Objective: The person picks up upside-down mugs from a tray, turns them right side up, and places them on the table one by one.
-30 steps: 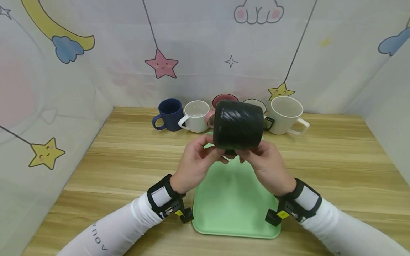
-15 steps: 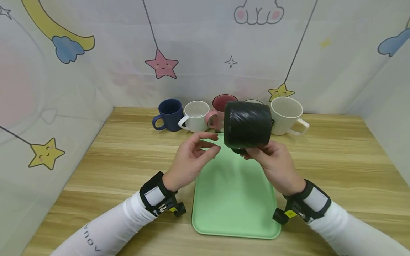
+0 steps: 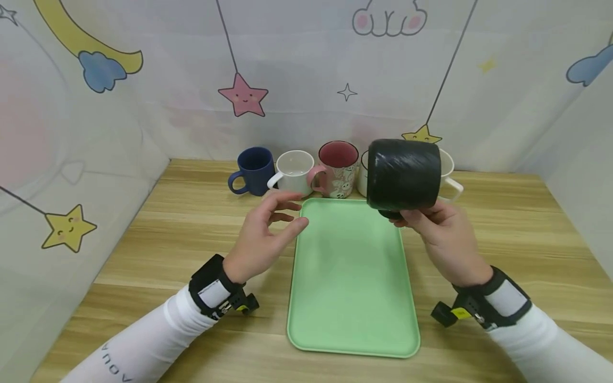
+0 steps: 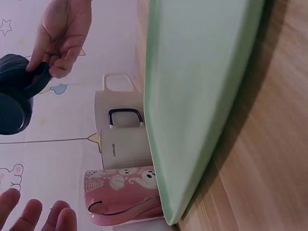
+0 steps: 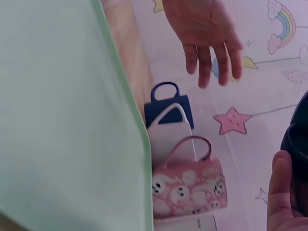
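My right hand (image 3: 452, 239) grips a black mug (image 3: 404, 173) by its handle. The mug is held on its side in the air, over the far right part of a green tray (image 3: 354, 287). In the left wrist view the fingers curl round the mug's handle (image 4: 38, 81). My left hand (image 3: 263, 234) is held above the tray's left edge with loosely bent fingers and nothing in them. Behind the tray, the pink patterned mug (image 3: 342, 178) stands nearest the left fingertips along with a white mug (image 3: 294, 173).
A dark blue mug (image 3: 256, 170) ends the row on the left. Partly hidden behind the black mug are a white mug with a black handle (image 4: 126, 147) and a larger cream mug (image 3: 447, 162). The wooden table (image 3: 191, 223) meets a printed wall cloth (image 3: 297, 64) at the back.
My left hand has let go of the black mug and drawn away to the left. The right hand has carried the mug to the right and slightly up.
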The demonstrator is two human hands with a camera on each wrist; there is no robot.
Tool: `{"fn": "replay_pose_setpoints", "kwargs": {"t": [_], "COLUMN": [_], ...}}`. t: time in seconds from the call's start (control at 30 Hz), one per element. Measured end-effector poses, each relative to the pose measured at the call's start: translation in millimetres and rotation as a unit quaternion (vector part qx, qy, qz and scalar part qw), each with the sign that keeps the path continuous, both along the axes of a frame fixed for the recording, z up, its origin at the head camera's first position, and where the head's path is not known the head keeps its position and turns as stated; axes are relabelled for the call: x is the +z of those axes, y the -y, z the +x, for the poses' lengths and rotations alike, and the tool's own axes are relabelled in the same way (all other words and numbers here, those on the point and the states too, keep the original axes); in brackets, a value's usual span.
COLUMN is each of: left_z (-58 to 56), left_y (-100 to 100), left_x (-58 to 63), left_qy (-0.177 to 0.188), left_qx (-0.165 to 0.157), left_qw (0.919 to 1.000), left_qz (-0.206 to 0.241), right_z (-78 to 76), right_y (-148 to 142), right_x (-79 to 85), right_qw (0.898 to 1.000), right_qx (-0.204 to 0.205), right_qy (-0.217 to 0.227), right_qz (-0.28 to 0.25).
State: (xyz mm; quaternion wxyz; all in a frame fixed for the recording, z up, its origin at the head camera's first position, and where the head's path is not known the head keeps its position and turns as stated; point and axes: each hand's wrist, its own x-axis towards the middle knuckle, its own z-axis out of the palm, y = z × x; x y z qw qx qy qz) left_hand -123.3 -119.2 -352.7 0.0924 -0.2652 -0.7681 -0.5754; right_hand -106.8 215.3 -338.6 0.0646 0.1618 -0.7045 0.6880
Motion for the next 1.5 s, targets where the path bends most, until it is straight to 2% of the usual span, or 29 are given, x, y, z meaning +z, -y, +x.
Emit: {"fn": "replay_pose_setpoints", "kwargs": {"t": [0.3, 0.57, 0.9, 1.13, 1.37, 1.5], "left_z": [-3.8, -9.9, -14.4, -13.4, -12.5, -12.0], "left_y": [23, 38, 53, 61, 70, 77], "left_x": [2.3, 1.8, 6.3, 8.6, 5.8, 2.9], "left_qy": [-0.043, -0.059, -0.082, -0.073, -0.06, -0.053], "left_qx": [0.041, 0.07, 0.08, 0.095, 0.105, 0.111], "left_qw": [0.9969, 0.9916, 0.9834, 0.9761, 0.9727, 0.9695], "left_qz": [-0.052, -0.092, -0.141, -0.181, -0.198, -0.212], "right_z": [-4.6, -13.3, -25.3, -32.2, -37.6, -41.0], "right_y": [-35, -64, -100, -118, -136, -143], "right_x": [11.5, 21.0, 27.1, 27.5, 24.1, 20.9], "right_qw": [0.999, 0.997, 0.992, 0.989, 0.982, 0.981], "right_qx": [-0.03, -0.061, -0.11, -0.137, -0.185, -0.189], "right_qy": [-0.02, -0.041, -0.055, -0.048, -0.048, -0.048], "right_qz": [0.012, -0.017, -0.016, -0.024, 0.01, -0.011]}}
